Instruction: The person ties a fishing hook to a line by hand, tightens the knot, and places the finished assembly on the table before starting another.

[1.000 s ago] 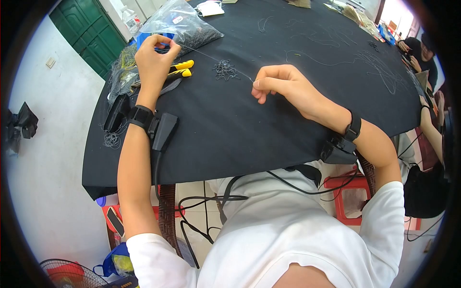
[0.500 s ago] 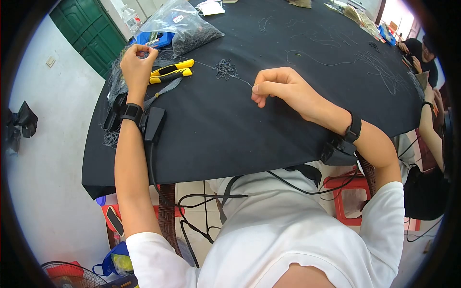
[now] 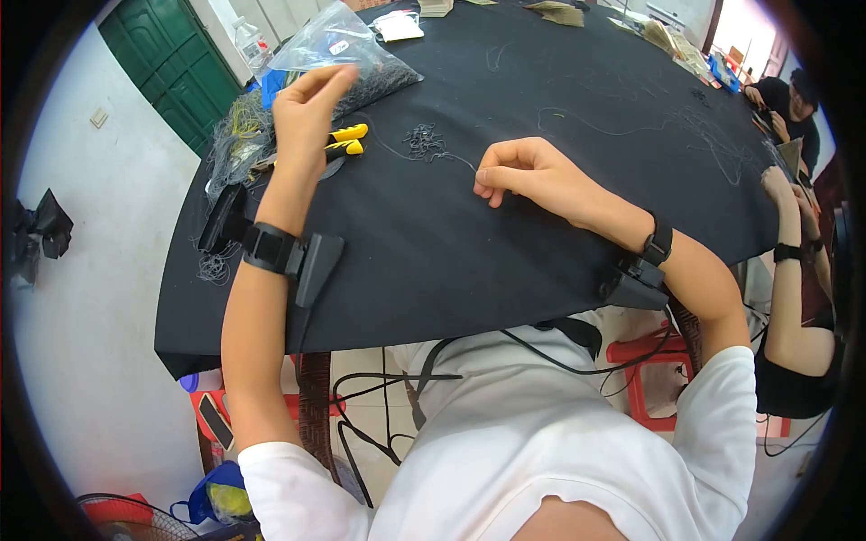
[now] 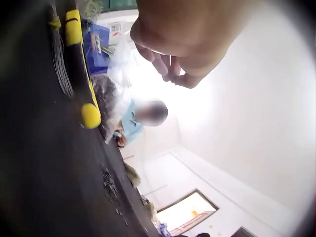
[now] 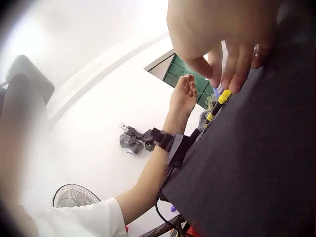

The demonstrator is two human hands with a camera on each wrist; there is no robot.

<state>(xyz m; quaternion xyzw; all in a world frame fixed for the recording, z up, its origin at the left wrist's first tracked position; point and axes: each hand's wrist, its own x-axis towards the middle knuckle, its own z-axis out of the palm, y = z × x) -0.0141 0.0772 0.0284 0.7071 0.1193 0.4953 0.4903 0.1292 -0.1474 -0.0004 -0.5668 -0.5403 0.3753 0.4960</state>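
Over the left of the dark table, my left hand (image 3: pixel 307 113) is raised with thumb and fingertips pinched together. A thin grey thread (image 3: pixel 383 144) curves slackly from below it towards a small dark tangled pile (image 3: pixel 424 142); the thread is too fine to follow right up to the fingertips. From the pile it runs on to my right hand (image 3: pixel 532 176), whose thumb and forefinger pinch its end low over the cloth. Yellow-and-black handled pliers (image 3: pixel 347 135) lie beside my left wrist, partly hidden by it, and also show in the left wrist view.
A clear plastic bag (image 3: pixel 379 77) of dark tangled pieces stands behind my left hand. Loose strands (image 3: pixel 239 149) heap at the left edge. More fine threads (image 3: pixel 713 135) spread over the right of the black cloth (image 3: pixel 451 261). Other people (image 3: pixel 794 117) sit along the right side.
My left hand first moved left, drawing the thread straighter, then came back right and up; the thread now hangs slack. My right hand has barely moved.
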